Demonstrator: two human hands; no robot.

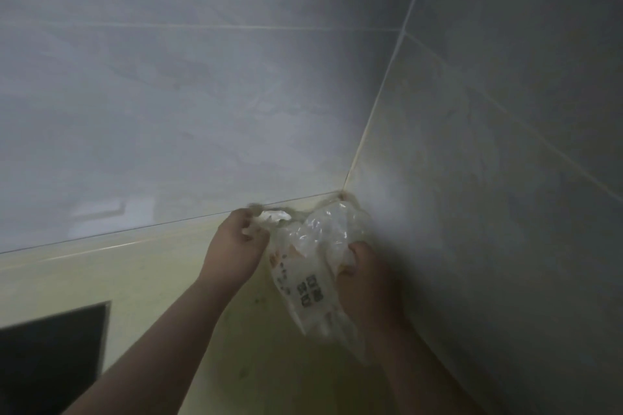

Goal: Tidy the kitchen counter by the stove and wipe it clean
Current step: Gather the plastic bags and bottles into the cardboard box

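Observation:
A crumpled clear plastic bag [315, 266] with dark printed characters on it sits in the back corner of the pale yellow counter [135, 276], where two walls meet. My left hand [236, 242] pinches the bag's upper left edge beside the back wall. My right hand [365, 276] grips the bag's right side, close to the right wall. Something pale lies inside the bag, but I cannot make it out.
Grey tiled walls [202, 94] close the corner at the back and on the right. The black stove top [50, 357] is set into the counter at the lower left. Small dark specks dot the counter in front of the bag.

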